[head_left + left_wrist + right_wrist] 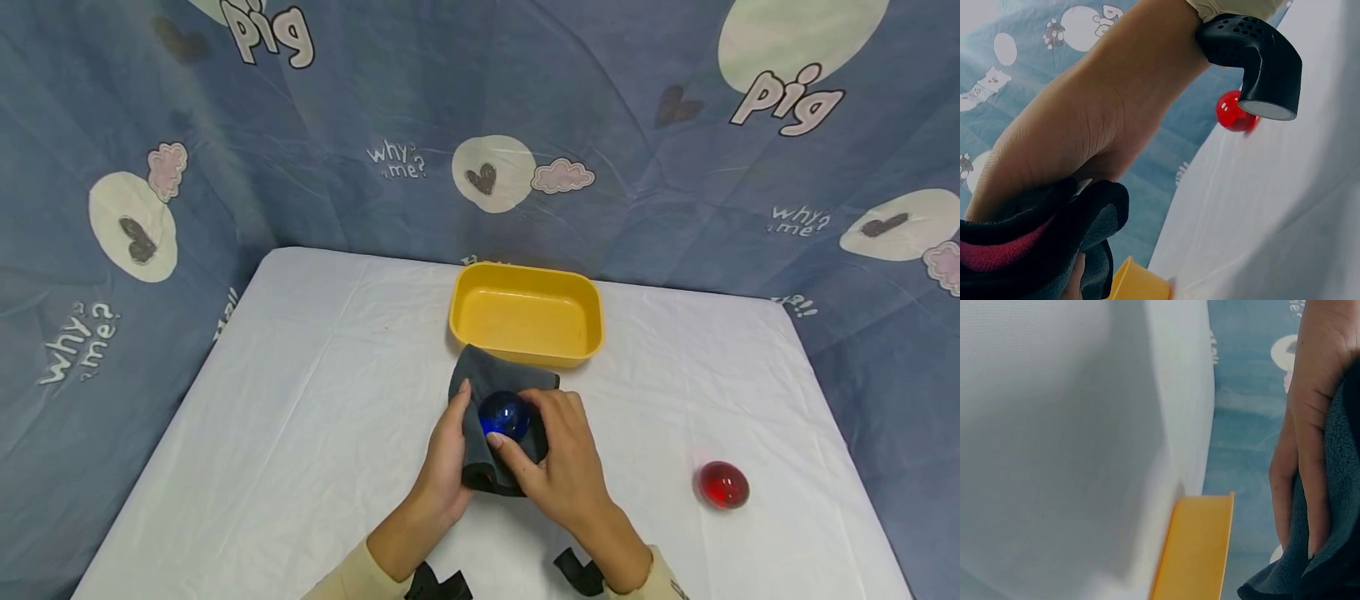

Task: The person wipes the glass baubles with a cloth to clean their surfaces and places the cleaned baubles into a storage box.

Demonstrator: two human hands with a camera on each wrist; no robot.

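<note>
— Where was the blue ball (504, 414) at that moment?

— Near the middle of the white table (300, 400), nestled in a dark grey cloth (487, 379) and held between both hands. The top of the ball showed bare; the cloth wrapped under and around its sides.

— And what was the left hand (447, 462) doing?

— It cupped the cloth from the left, fingers lying up along the fabric, thumb hidden behind. From the left wrist view the palm (1072, 144) was pressed against the bunched cloth (1054, 237), which showed a reddish lining in its folds.

— The right hand (558, 458)?

— It curled over the ball from the right, thumb laid against the lower front of the ball and fingers bent round the far side, gripping ball and cloth together.

— What lay around them?

— A yellow plastic tub (527, 315) stood just behind the cloth, whose far corner touched or overlapped its front wall. A red ball (723, 485) sat on the table well off to the right, apart from everything. A blue printed sheet (375, 108) with "pig" and "why me?" hung behind the table.

— Did the right wrist view add much?

— Only the tub's edge (1197, 550), the cloth (1329, 550), and fingers (1300, 456) lying along it.
</note>
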